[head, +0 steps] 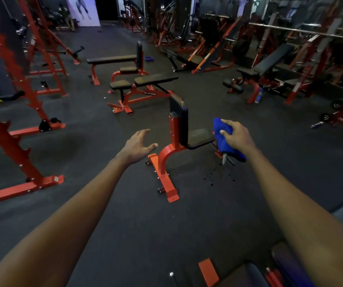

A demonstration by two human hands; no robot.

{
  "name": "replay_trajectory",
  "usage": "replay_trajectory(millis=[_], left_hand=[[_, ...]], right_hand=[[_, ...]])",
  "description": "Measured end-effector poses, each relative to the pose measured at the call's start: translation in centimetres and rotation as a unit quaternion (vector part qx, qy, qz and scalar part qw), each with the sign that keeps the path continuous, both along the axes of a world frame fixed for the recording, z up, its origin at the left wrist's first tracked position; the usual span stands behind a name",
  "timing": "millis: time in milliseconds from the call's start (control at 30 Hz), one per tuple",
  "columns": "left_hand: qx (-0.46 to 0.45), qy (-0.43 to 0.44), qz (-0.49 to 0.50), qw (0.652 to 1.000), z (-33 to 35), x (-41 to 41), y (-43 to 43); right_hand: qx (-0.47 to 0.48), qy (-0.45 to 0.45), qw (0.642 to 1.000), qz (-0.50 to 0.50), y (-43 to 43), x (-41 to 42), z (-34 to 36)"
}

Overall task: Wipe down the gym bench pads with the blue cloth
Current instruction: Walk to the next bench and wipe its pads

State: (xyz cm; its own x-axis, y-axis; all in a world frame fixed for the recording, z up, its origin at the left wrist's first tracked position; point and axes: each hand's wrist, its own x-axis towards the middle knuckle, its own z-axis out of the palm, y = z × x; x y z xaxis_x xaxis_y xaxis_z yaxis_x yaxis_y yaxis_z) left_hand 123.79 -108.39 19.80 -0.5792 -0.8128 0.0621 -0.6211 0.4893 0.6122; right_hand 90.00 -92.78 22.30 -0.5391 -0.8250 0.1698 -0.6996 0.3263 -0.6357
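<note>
Blue cloth (pixel 224 139) bunched in right hand (pixel 236 133); left hand (pixel 138 145) spread, holding nothing.

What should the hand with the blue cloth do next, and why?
Probably move the right hand leftward and lay the blue cloth on the nearest seat pad. The cloth is gripped but hangs beside the pad, not on it, and the left hand is open, holding nothing.

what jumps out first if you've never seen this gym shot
The bright blue cloth bunched in the right grip, centre right, stands out against the dark floor. Just left of it stands a red-framed seat bench with black pads, the open left grip reaching toward it. Below the cloth, dark spots dot the floor.
</note>
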Motion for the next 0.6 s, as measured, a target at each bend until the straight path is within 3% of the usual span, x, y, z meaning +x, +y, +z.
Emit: replay_trajectory(millis=[600], left_hand=[[0.002, -0.026, -0.026, 0.999, -2.8, -11.1, -25.8]], right_hand=[[0.003, -0.021, 1.000, -0.022, -22.7, -10.3, -1.4]])
